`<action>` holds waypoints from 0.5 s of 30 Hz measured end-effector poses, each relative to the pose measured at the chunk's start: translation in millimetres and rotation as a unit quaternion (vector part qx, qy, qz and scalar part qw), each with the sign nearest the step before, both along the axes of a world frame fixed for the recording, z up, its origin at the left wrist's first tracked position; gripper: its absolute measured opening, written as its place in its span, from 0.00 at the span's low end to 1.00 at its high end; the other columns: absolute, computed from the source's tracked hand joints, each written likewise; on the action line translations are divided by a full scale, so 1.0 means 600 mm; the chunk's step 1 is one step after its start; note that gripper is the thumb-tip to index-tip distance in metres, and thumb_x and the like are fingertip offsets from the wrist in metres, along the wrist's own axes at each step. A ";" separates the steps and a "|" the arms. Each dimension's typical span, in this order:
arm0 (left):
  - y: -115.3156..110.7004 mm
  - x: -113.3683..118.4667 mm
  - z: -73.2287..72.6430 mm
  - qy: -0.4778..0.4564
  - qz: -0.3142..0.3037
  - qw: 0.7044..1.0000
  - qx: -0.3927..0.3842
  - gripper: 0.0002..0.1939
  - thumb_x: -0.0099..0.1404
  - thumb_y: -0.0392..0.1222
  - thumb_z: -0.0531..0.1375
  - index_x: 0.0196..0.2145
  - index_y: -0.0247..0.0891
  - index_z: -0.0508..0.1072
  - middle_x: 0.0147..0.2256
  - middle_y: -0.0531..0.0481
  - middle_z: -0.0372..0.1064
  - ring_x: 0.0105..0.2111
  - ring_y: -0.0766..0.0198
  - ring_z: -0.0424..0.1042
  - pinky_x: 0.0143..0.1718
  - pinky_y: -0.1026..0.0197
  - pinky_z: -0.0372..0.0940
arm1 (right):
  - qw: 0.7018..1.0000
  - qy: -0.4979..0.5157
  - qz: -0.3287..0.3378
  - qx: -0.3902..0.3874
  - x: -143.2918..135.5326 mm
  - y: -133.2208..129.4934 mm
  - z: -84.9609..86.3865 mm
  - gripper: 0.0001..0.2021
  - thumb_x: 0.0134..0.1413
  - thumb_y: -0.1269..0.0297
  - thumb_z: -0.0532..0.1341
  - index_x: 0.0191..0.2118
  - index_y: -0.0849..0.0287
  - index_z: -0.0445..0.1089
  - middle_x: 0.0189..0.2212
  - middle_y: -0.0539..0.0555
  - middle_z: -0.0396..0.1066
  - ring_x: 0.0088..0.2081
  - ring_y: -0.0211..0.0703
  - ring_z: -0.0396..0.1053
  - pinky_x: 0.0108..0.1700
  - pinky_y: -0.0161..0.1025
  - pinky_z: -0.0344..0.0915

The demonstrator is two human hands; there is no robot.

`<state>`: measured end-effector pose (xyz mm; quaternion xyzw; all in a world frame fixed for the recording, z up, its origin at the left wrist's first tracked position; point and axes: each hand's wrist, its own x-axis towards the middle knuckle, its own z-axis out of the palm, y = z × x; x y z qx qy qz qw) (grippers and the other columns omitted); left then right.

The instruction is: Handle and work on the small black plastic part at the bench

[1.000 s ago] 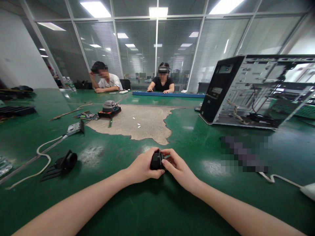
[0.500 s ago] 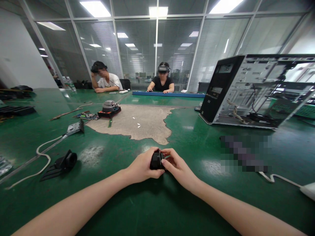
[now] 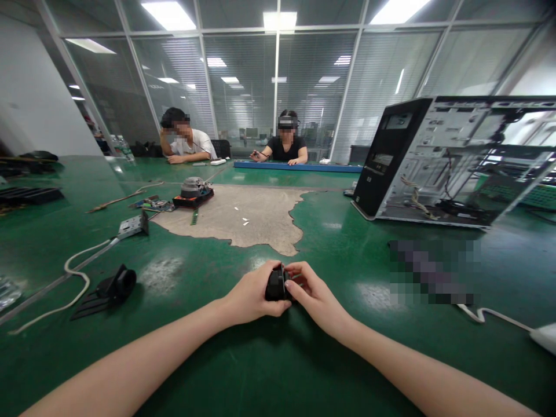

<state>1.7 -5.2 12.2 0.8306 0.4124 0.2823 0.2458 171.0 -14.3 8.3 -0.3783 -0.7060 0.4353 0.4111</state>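
Note:
A small black part is held just above or on the green table, near the middle of the view. My left hand wraps round its left side, thumb below and fingers behind. From the right, my right hand grips the same part, with thumb and fingertips at its right edge. The fingers partly cover the part, so its full shape is hidden. A bare brown patch of the tabletop lies beyond both hands.
An open computer case stands at the right, near a pixelated strip. At the left are a black bracket, a metal piece and a heatsink fan. Two people sit across the table behind a blue bar.
My hands stay in nearly the same place, and the black part has tilted very slightly between them. Across the table, one person's hand has lifted.

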 end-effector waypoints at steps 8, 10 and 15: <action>0.000 0.001 -0.001 -0.014 0.000 1.000 0.006 0.27 0.50 0.42 0.60 0.47 0.39 0.55 0.38 0.48 0.65 0.35 0.58 0.67 0.37 0.58 0.62 | 0.996 -0.011 -0.004 0.088 0.004 -0.007 0.004 0.09 0.51 0.69 0.55 0.41 0.55 0.61 0.39 0.52 0.61 0.42 0.42 0.62 0.40 0.38 0.63; 0.000 0.001 0.000 -0.007 -0.001 1.000 0.007 0.27 0.49 0.42 0.60 0.47 0.39 0.55 0.38 0.48 0.65 0.35 0.58 0.67 0.37 0.58 0.62 | 0.997 -0.006 -0.009 0.082 0.003 -0.005 0.003 0.07 0.52 0.68 0.54 0.39 0.55 0.62 0.37 0.52 0.61 0.41 0.41 0.63 0.39 0.37 0.64; 0.001 0.000 -0.002 -0.005 -0.003 1.000 0.014 0.28 0.49 0.41 0.60 0.47 0.39 0.55 0.38 0.48 0.65 0.35 0.58 0.67 0.37 0.58 0.62 | 1.000 -0.001 -0.003 0.022 -0.001 -0.001 -0.002 0.09 0.53 0.67 0.53 0.42 0.56 0.59 0.37 0.52 0.62 0.37 0.40 0.65 0.36 0.37 0.64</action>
